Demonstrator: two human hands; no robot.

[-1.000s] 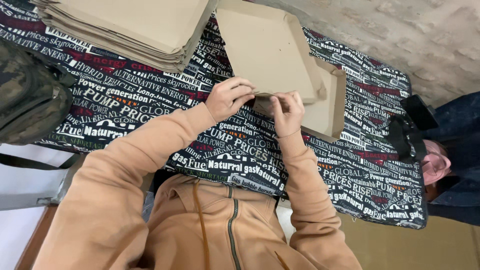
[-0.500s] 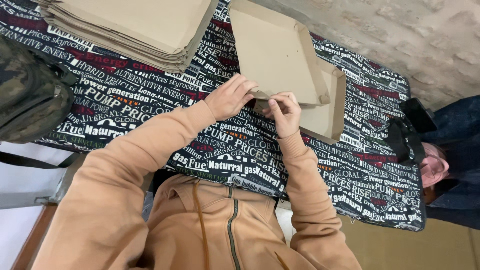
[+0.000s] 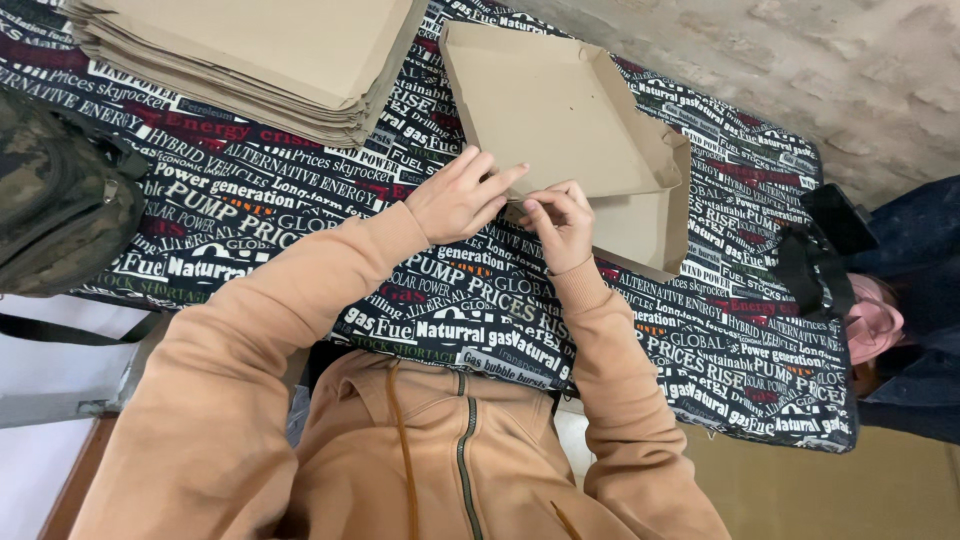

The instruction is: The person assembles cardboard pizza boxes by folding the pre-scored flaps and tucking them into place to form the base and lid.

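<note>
A brown cardboard box point(image 3: 560, 120), shallow and square, lies partly folded on the table with its side walls raised. A second panel of it sits underneath at the right. My left hand point(image 3: 458, 200) presses its stretched fingers against the box's near edge. My right hand point(image 3: 560, 222) pinches a small flap at that same near edge, close beside the left. Both sleeves are peach-coloured.
A tall stack of flat cardboard blanks point(image 3: 250, 60) lies at the far left of the cloth-covered table point(image 3: 300, 230). A camouflage bag point(image 3: 60, 200) sits at the left edge. A black pouch point(image 3: 815, 250) lies to the right, beside another person in a pink cap point(image 3: 872, 330).
The box's upper panel has tilted up and its side walls now stand out. Both hands have stayed at the near edge, and my left fingers have stretched out along it.
</note>
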